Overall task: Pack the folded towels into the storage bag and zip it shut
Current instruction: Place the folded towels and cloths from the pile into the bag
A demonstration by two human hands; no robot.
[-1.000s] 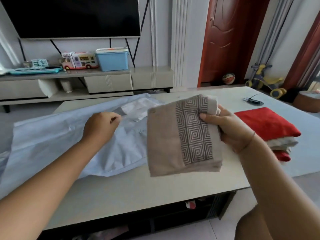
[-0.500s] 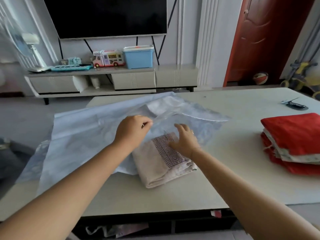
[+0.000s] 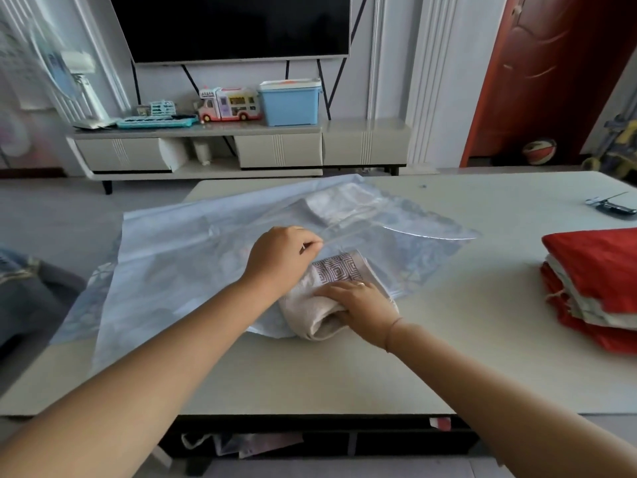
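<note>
A pale blue, part-transparent storage bag (image 3: 179, 257) lies flat across the left and middle of the table. My left hand (image 3: 279, 258) pinches the upper lip of its mouth and holds it lifted. A folded beige towel (image 3: 320, 305) with a brown square-pattern band lies at the mouth, its patterned end just under the lifted lip. My right hand (image 3: 362, 307) rests flat on the towel's near end, pressing it. A stack of folded red and white towels (image 3: 593, 288) sits at the table's right edge. Another pale folded item shows through the bag farther back.
The beige table (image 3: 448, 339) has bare surface in front and to the right of the bag. Scissors (image 3: 610, 207) lie at the far right. Beyond are a TV stand with a blue box (image 3: 289, 101), a toy bus and a red door.
My right hand brought the beige towel from mid-air down to the bag's mouth and now lies flat on it. My left hand keeps the bag's lip lifted. The camera turned left.
</note>
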